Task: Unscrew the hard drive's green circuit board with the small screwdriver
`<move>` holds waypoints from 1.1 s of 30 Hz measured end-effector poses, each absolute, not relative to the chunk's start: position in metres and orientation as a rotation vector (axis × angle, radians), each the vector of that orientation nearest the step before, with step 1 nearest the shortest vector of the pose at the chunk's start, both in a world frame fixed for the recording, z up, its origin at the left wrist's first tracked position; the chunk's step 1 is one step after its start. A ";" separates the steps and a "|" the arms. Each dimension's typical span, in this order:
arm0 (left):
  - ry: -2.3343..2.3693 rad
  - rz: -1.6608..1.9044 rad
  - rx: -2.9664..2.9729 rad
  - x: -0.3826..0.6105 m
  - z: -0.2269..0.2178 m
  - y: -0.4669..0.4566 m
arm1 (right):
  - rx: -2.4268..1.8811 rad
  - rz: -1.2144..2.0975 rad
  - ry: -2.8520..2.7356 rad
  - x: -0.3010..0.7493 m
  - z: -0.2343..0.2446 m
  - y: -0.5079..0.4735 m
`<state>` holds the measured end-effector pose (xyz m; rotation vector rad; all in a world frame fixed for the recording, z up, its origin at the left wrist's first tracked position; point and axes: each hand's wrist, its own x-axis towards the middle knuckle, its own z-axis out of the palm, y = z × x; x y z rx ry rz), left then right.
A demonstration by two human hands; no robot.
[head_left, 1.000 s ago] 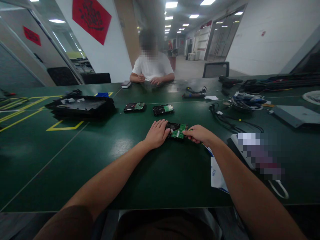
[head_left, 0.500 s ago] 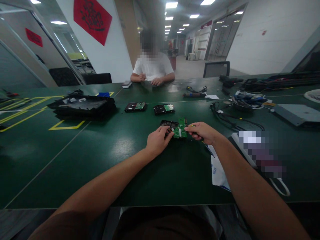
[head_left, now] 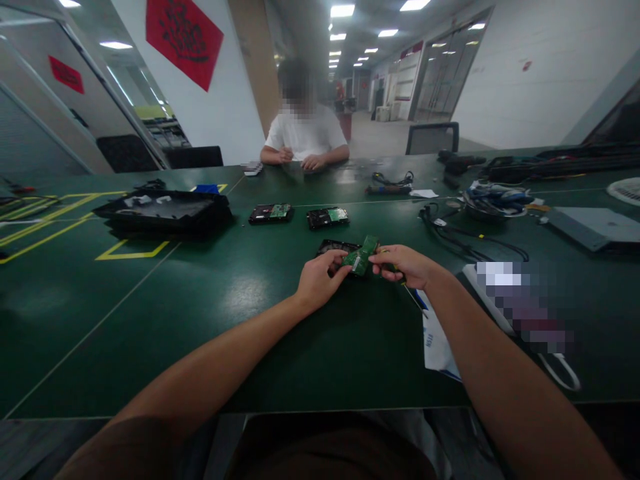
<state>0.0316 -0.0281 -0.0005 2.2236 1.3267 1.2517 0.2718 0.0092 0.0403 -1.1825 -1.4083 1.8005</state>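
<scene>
A green circuit board (head_left: 362, 255) is held tilted over a black hard drive (head_left: 327, 246), which lies on the table and is partly hidden by the board and fingers. My left hand (head_left: 323, 277) is closed, pinching the board's near left edge between thumb and fingers. At the board's right edge, the thumb and index finger of my right hand (head_left: 404, 264) touch it. The same right hand is wrapped round a screwdriver (head_left: 401, 277) with a yellow and black handle, its thin shaft pointing down to the right.
Two more hard drives (head_left: 271, 213) (head_left: 327, 218) lie beyond my hands. Black trays (head_left: 165, 213) are stacked at left. On the right are cables (head_left: 453, 230), a bowl of wires (head_left: 497, 200), a grey metal box (head_left: 580, 227) and a white paper packet (head_left: 437, 343). Opposite sits a person (head_left: 305, 137).
The circuit board has turned and tipped, its upper end now leaning right. My left hand has shifted slightly right, and more of the screwdriver's shaft shows below my right hand.
</scene>
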 end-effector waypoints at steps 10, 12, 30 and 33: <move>1.124 1.305 2.057 0.029 -0.004 -0.033 | -1.024 1.828 -1.302 0.279 0.045 0.010; 1.115 1.332 2.025 0.030 -0.004 -0.034 | -1.038 1.829 -1.270 0.280 0.043 0.010; 1.551 1.100 2.308 0.030 -0.002 -0.032 | -1.134 1.608 -1.020 0.272 0.024 0.022; 1.719 0.942 2.298 0.029 0.000 -0.038 | -1.129 1.597 -1.054 0.271 0.022 0.022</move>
